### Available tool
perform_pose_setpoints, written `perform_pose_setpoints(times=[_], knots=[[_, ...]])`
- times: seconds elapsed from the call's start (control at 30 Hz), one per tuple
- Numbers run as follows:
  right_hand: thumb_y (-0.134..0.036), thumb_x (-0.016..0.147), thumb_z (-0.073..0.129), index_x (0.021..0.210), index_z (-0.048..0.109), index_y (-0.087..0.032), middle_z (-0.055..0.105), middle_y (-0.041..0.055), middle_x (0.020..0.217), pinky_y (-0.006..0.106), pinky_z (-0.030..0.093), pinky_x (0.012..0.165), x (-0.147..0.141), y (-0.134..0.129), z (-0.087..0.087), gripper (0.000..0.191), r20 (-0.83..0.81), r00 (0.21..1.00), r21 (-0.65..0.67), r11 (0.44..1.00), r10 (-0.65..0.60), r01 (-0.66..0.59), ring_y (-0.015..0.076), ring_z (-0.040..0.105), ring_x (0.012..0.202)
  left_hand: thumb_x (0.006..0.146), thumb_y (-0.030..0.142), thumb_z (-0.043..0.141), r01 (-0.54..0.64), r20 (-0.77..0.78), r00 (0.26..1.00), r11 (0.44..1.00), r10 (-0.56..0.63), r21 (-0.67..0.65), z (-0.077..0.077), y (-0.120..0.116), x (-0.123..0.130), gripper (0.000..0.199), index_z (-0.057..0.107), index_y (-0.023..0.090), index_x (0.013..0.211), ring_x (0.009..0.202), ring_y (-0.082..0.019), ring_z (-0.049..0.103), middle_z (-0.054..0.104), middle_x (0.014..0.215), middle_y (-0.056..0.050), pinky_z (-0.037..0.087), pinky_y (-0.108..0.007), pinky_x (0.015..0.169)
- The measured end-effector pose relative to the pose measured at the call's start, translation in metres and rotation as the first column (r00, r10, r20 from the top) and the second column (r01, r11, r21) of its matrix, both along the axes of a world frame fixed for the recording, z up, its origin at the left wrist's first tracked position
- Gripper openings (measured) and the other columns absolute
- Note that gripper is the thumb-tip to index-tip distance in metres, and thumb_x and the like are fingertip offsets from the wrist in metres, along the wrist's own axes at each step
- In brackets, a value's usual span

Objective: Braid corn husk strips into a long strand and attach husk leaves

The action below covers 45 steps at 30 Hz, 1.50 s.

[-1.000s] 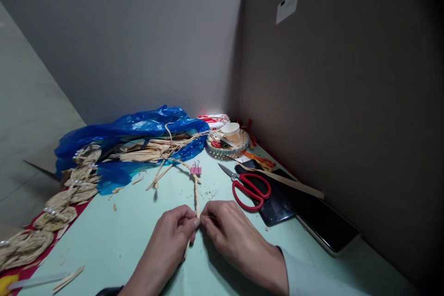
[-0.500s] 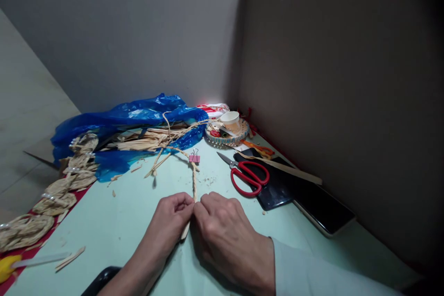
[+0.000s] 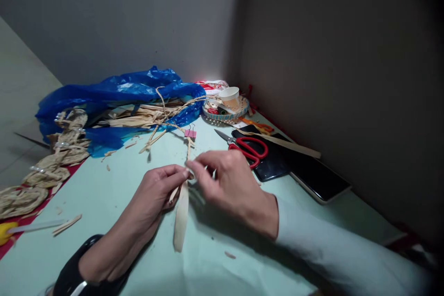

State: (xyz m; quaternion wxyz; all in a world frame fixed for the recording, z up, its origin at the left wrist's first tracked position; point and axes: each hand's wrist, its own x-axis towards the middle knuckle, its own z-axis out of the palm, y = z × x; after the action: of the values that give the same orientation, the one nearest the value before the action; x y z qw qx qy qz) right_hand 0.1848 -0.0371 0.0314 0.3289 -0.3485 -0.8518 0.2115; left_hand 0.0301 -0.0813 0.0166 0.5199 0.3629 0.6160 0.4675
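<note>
A thin braided straw cord (image 3: 188, 150) runs toward me from a pink binder clip (image 3: 190, 134). My left hand (image 3: 161, 187) pinches the cord's near end, fingers closed round the straw. My right hand (image 3: 229, 185) is just right of it, thumb and forefinger bent together at a straw strand by the left fingertips. Below the pinch, a wide flat straw strip (image 3: 181, 222) hangs down over the table, and a shorter strand end pokes out beneath the left fingers.
Red-handled scissors (image 3: 248, 148) lie right of the clip, partly on dark phones (image 3: 321, 180). Behind stand a blue plastic bag (image 3: 121, 90) with straw and a woven tray (image 3: 225, 113) holding a paper cup (image 3: 229, 95). Braided pieces (image 3: 45, 171) line the left edge.
Both hands have lifted off the tabletop, and the right hand has opened up from a fist to a fingertip pinch. The wide strip now shows below them. The whole view has shifted, scene higher.
</note>
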Motion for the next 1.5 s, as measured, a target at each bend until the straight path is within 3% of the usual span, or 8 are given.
perform_pose_setpoints(times=[0.1,0.23,0.5,0.7,1.07,1.23,1.37,1.5], knots=[[-0.021,0.087,0.054,0.074,0.069,-0.013,0.061,0.0002,0.062,0.025,0.030,0.058,-0.002,0.018,-0.008,0.021,-0.139,0.988,-0.311,0.945,0.062,-0.103,0.0101,0.048,0.058,0.071,0.040,0.067,0.004,-0.114,0.994,1.000,-0.004,0.000,-0.003,-0.002,0.003,0.023,0.063,0.017,0.070,0.043,-0.007,0.031,0.044,0.051,0.007,0.020,-0.020,0.043],[-0.025,0.085,0.053,0.065,0.060,-0.014,0.044,-0.0050,0.049,0.023,0.026,0.046,-0.008,0.024,-0.025,0.023,-0.349,0.931,-0.658,0.679,0.111,-0.327,0.0081,0.038,0.045,0.075,0.039,0.064,-0.008,-0.253,0.967,0.996,0.030,0.086,-0.005,-0.003,0.005,0.024,0.070,0.016,0.078,0.044,-0.008,0.033,0.039,0.047,0.009,0.024,-0.021,0.045],[-0.026,0.076,0.061,0.068,0.065,-0.012,0.045,-0.0037,0.054,0.021,0.025,0.040,-0.015,0.014,-0.026,0.016,-0.439,0.897,-0.718,0.620,-0.054,-0.315,0.0072,0.036,0.044,0.076,0.029,0.061,0.027,-0.488,0.866,0.964,0.110,0.264,-0.002,-0.006,0.011,0.023,0.077,0.014,0.084,0.076,-0.025,0.061,0.070,0.072,-0.004,0.039,-0.033,0.076],[-0.022,0.072,0.062,0.074,0.071,-0.010,0.050,-0.0025,0.053,0.022,0.025,0.041,-0.020,0.014,-0.033,0.015,-0.412,0.901,-0.730,0.640,-0.135,-0.238,0.0074,0.037,0.042,0.070,0.029,0.064,-0.038,-0.409,0.900,0.963,0.148,0.266,-0.007,-0.005,0.012,0.019,0.077,0.015,0.075,0.073,-0.021,0.060,0.066,0.063,-0.001,0.041,-0.029,0.072],[-0.018,0.073,0.053,0.055,0.066,-0.013,0.052,-0.0003,0.049,0.024,0.031,0.051,-0.023,0.008,-0.029,0.022,-0.342,0.940,-0.465,0.871,-0.012,-0.158,0.0131,0.045,0.053,0.046,0.051,0.077,-0.163,-0.080,0.981,0.974,0.177,0.155,-0.009,-0.002,0.017,0.042,0.069,0.011,0.057,0.034,-0.003,0.021,0.038,0.037,0.007,0.011,-0.020,0.037],[-0.018,0.078,0.051,0.065,0.070,-0.013,0.056,-0.0008,0.053,0.022,0.032,0.051,-0.016,0.006,-0.024,0.023,-0.219,0.972,-0.420,0.891,0.088,-0.176,0.0121,0.048,0.052,0.053,0.043,0.072,-0.197,-0.051,0.977,0.969,0.206,0.148,-0.012,0.001,0.011,0.031,0.067,0.013,0.057,0.040,-0.009,0.041,0.051,0.043,0.002,0.024,-0.019,0.041],[-0.012,0.071,0.058,0.073,0.073,-0.015,0.063,-0.0021,0.059,0.020,0.034,0.050,-0.002,0.028,-0.003,0.016,-0.077,0.963,-0.425,0.865,0.259,-0.267,0.0115,0.052,0.053,0.055,0.035,0.066,-0.152,-0.062,0.985,0.982,0.160,0.116,-0.011,0.006,0.005,0.023,0.066,0.013,0.052,0.039,-0.009,0.036,0.045,0.037,0.004,0.023,-0.021,0.044],[-0.012,0.081,0.052,0.080,0.069,-0.012,0.063,0.0015,0.071,0.024,0.037,0.059,-0.008,0.080,0.023,0.017,0.011,0.989,-0.322,0.937,0.151,-0.139,0.0123,0.054,0.060,0.057,0.034,0.067,-0.094,-0.121,0.987,0.994,0.101,0.061,-0.006,0.005,0.002,0.022,0.065,0.013,0.051,0.039,-0.005,0.016,0.028,0.034,0.011,0.008,-0.022,0.044]])
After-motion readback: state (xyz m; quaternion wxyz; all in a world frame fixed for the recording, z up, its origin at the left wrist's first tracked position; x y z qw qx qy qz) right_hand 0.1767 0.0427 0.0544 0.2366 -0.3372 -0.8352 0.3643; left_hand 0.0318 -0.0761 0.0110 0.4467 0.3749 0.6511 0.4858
